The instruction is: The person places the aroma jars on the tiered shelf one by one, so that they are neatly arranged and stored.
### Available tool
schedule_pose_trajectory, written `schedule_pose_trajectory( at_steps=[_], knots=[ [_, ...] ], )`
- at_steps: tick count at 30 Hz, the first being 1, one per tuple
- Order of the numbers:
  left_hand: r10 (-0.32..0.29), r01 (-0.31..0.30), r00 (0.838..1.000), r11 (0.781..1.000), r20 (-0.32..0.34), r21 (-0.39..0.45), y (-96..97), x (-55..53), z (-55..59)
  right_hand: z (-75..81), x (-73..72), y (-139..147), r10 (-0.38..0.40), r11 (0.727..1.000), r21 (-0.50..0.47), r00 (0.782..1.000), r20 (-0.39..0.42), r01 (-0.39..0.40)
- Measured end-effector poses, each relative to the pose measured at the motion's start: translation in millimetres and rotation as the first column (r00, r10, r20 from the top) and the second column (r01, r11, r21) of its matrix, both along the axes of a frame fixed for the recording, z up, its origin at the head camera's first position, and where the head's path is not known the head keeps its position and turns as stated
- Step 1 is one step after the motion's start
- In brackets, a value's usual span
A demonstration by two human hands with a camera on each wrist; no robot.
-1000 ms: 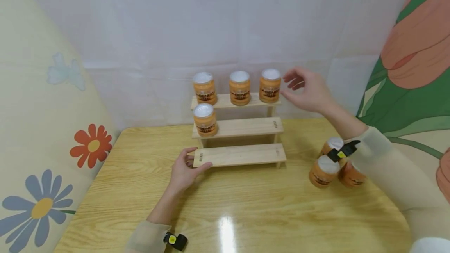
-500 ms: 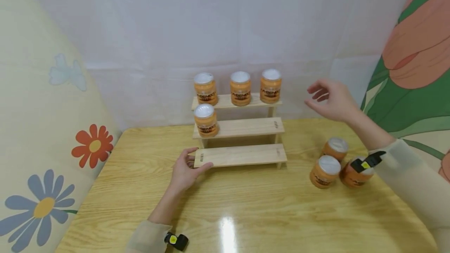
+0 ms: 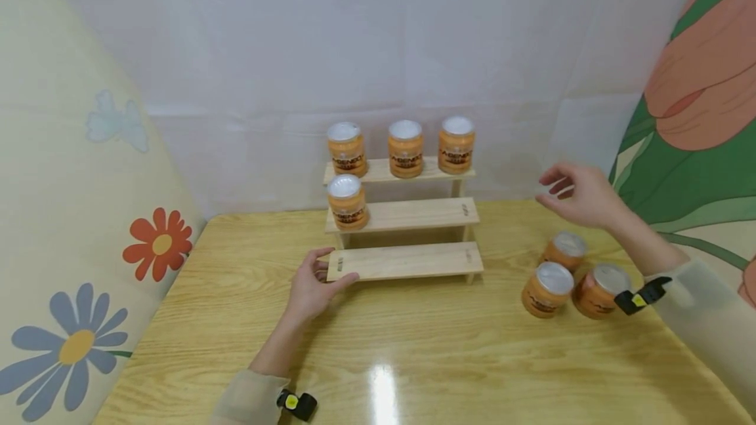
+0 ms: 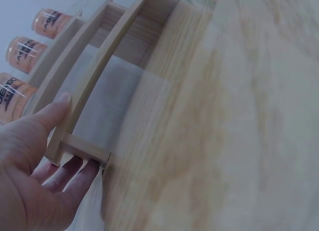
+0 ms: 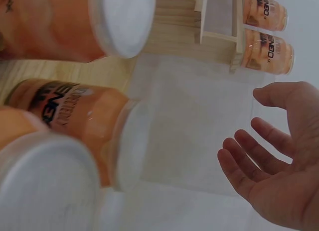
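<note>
A three-step wooden shelf stand (image 3: 405, 261) is at the middle back. My left hand (image 3: 310, 286) grips the left end of its lowest board. In the left wrist view the thumb (image 4: 56, 110) lies along the board, and the fingertips (image 4: 90, 169) touch the end support. Three orange cans with silver lids, one of them the right-hand can (image 3: 456, 145), stand on the top step. Another orange can (image 3: 347, 202) is at the left of the middle step. My right hand (image 3: 581, 194) is in the air, holding nothing, its fingers loosely bent.
Below my right hand, three more orange cans stand close together on the wood-grain table: a front can (image 3: 546, 290), a back can (image 3: 564, 252) and a right can (image 3: 601, 291). A white cloth (image 3: 266, 84) hangs behind the stand. Flower-painted panels rise on both sides.
My right hand has moved away from the top step's right-hand can, rightward and down toward the three cans on the table. My left hand stays on the lowest board.
</note>
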State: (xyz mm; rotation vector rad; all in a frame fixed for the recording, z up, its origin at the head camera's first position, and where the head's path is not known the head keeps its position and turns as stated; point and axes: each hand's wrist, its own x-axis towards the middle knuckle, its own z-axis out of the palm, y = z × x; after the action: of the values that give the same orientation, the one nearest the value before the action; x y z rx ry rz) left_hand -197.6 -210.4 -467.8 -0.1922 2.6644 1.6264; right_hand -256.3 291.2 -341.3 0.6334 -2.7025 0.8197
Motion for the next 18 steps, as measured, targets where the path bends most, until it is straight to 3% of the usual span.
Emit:
schedule_pose_trajectory(
  at_steps=[9,18],
  knots=[
    [-0.004,0.004,1.0,1.0,-0.001,0.001,-0.5,2.1,0.9,-14.6,8.5,16.9,-0.02,0.998,0.061,0.995,0.098,0.014],
    [-0.003,0.003,1.0,1.0,0.004,0.005,-0.6,2.8,1.2,-28.1,13.3,30.4,-0.042,0.987,0.162,0.976,0.215,0.007]
  ],
)
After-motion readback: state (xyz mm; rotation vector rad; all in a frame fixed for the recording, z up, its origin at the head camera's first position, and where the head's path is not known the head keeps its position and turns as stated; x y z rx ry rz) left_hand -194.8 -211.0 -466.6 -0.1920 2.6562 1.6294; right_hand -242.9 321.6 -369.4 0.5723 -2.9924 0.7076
